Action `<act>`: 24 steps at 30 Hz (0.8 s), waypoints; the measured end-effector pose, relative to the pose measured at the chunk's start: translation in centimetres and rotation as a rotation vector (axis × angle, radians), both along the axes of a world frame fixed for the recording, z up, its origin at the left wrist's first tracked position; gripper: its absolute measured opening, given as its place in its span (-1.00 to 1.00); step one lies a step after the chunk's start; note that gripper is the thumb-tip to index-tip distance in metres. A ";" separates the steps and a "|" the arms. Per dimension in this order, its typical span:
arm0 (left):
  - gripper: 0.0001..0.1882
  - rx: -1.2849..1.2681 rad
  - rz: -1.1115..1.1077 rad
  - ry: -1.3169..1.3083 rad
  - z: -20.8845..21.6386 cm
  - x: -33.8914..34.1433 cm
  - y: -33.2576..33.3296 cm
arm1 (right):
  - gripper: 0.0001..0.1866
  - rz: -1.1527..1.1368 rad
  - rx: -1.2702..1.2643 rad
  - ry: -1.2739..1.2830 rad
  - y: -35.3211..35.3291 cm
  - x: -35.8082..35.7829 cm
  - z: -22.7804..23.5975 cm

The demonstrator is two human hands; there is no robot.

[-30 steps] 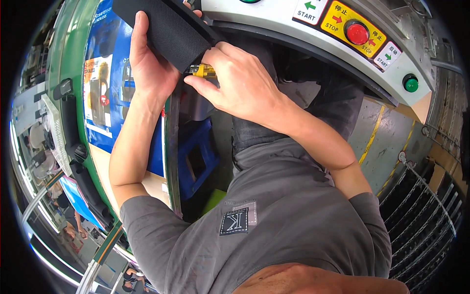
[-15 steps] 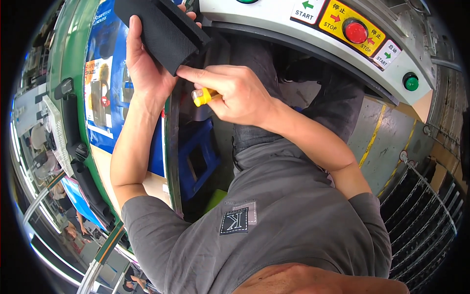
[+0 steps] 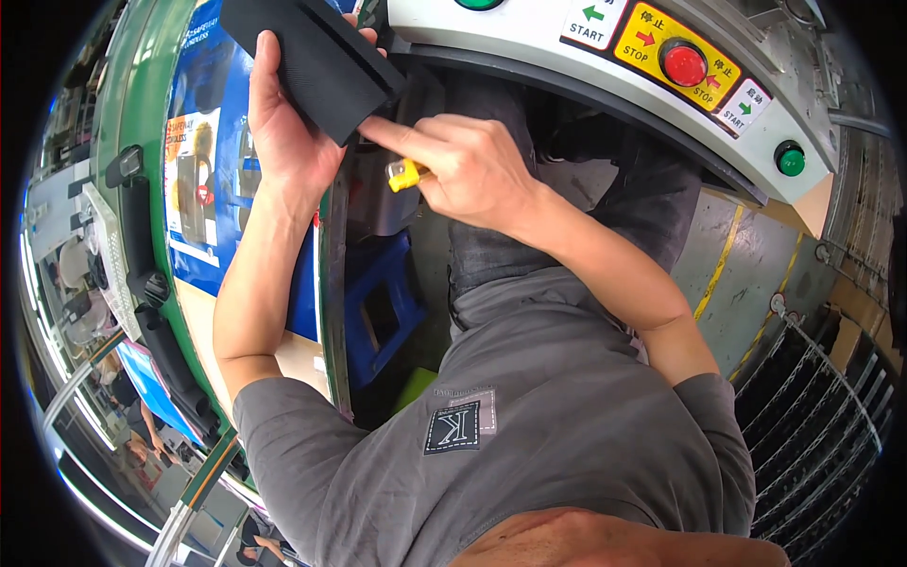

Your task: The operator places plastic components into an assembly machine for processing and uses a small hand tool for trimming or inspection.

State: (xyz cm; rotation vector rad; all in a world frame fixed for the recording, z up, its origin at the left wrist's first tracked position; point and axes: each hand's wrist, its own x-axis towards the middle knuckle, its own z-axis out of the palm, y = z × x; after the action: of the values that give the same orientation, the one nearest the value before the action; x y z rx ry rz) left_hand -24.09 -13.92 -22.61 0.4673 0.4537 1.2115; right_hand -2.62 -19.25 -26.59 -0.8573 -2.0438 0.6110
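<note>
My left hand (image 3: 293, 132) is wrapped around a black ribbed plastic housing (image 3: 312, 66), long and angular with a groove down one side. The housing tilts down toward the right, and its top runs near the upper edge of the view. In the curled fingers of my right hand (image 3: 477, 170) sits a slim yellow tool (image 3: 404, 175) with a clear end; most of it is hidden by the palm, so its exact kind does not show. My right index finger stretches out to the lower corner of the housing.
Left of me is a green-edged bench with a blue printed sheet (image 3: 194, 269) and black tubular parts (image 3: 175, 359). Ahead stands a machine panel with a red button (image 3: 683, 62) and a green button (image 3: 790, 159). A blue stool (image 3: 383, 307) is below; a wire rack (image 3: 822, 425) is at right.
The housing has turned slightly in my left hand. My right hand has shifted a little to the right and up, its index fingertip still at the housing's lower end.
</note>
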 end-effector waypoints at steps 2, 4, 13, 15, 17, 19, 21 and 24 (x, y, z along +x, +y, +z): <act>-0.26 0.039 -0.077 -0.088 -0.4 -0.6 0.0 | -0.29 -0.041 0.031 -0.098 0.1 0.1 0.1; -0.25 0.030 -0.088 -0.093 -0.3 -0.5 0.1 | -0.29 -0.014 -0.026 0.034 -0.3 -0.3 0.4; -0.39 -0.153 0.279 0.226 2.0 2.8 -0.3 | -0.43 0.048 -0.043 0.192 -0.8 -1.5 0.6; -0.41 -0.156 0.291 0.230 2.0 2.9 -0.3 | -0.37 -0.021 0.052 0.054 -0.2 -0.8 -0.1; -0.42 -0.156 0.296 0.232 1.8 2.6 -0.2 | -0.34 -0.056 0.101 -0.015 0.0 -0.3 -0.2; -0.35 -0.068 0.123 0.068 0.7 0.9 -0.1 | -0.41 -0.082 0.159 -0.104 0.1 0.2 0.1; -0.24 0.021 -0.049 -0.091 -0.2 -0.5 -0.2 | -0.48 -0.106 0.218 -0.189 0.2 0.3 0.4; -0.24 0.013 -0.059 -0.110 -0.2 -0.3 -0.1 | -0.49 -0.116 0.192 -0.118 -0.1 -0.1 0.5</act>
State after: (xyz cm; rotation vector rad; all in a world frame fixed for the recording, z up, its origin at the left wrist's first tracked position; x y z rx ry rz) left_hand -24.43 -14.02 -22.79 0.4199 0.3361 1.1777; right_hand -2.71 -19.32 -26.04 -0.9080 -2.1013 0.3007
